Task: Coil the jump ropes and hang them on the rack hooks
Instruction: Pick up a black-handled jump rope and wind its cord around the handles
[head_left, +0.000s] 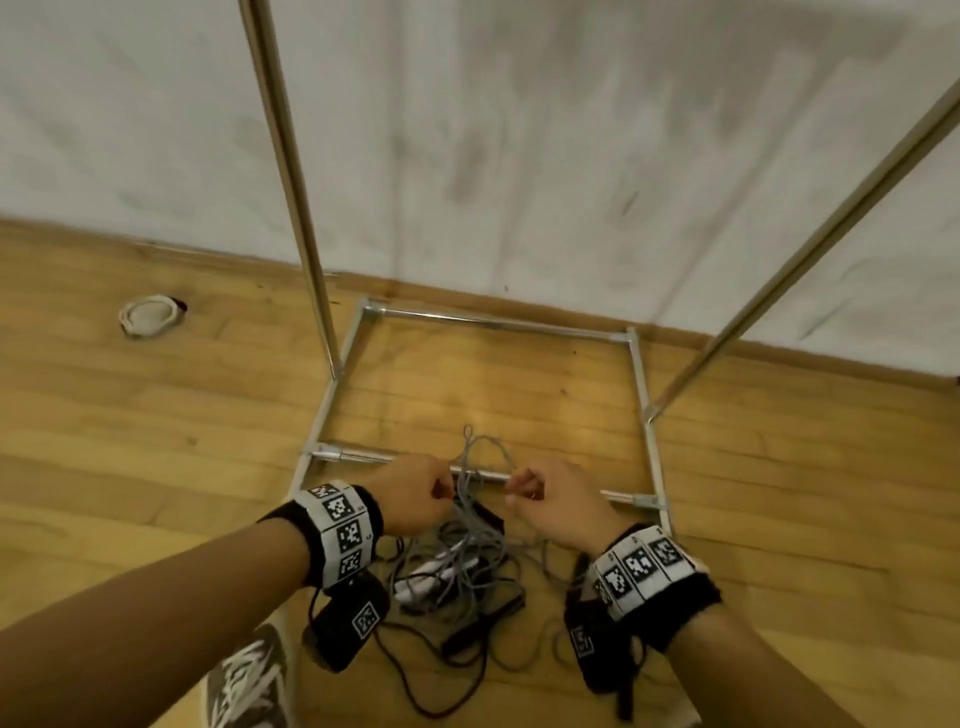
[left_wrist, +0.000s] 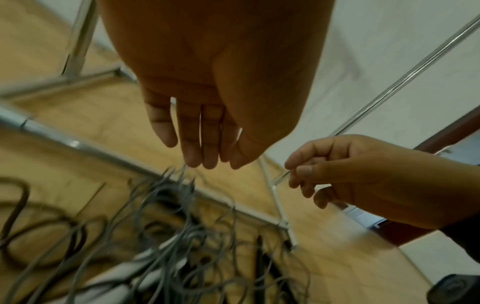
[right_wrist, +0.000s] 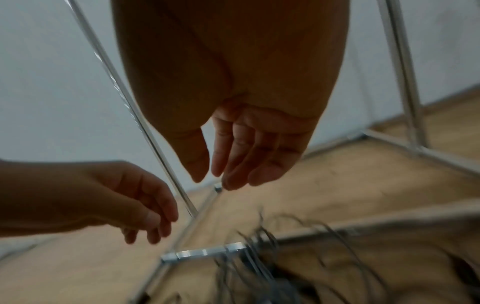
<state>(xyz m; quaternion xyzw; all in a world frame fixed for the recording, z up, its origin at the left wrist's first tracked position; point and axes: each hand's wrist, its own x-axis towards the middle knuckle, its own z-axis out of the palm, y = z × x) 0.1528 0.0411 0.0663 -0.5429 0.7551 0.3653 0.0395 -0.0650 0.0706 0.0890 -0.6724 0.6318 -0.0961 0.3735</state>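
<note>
A tangle of grey jump ropes (head_left: 462, 561) with white handles (head_left: 431, 577) lies on the wooden floor, and one loop crosses the rack's front base bar (head_left: 363, 457). A darker rope (head_left: 415, 670) trails nearer to me. My left hand (head_left: 441, 491) hovers over the tangle with loosely bent fingers (left_wrist: 205, 156) just above the top strands (left_wrist: 166, 185); no strand shows between them. My right hand (head_left: 514, 491) is beside it, fingers (right_wrist: 233, 164) relaxed and nothing in them. No rack hooks are in view.
The metal rack's two uprights (head_left: 291, 156) (head_left: 810, 249) rise from a rectangular base frame (head_left: 641, 395) against a white wall. A pale ring-shaped thing (head_left: 150, 317) lies on the floor at the left. My shoe (head_left: 249, 680) is at the bottom left.
</note>
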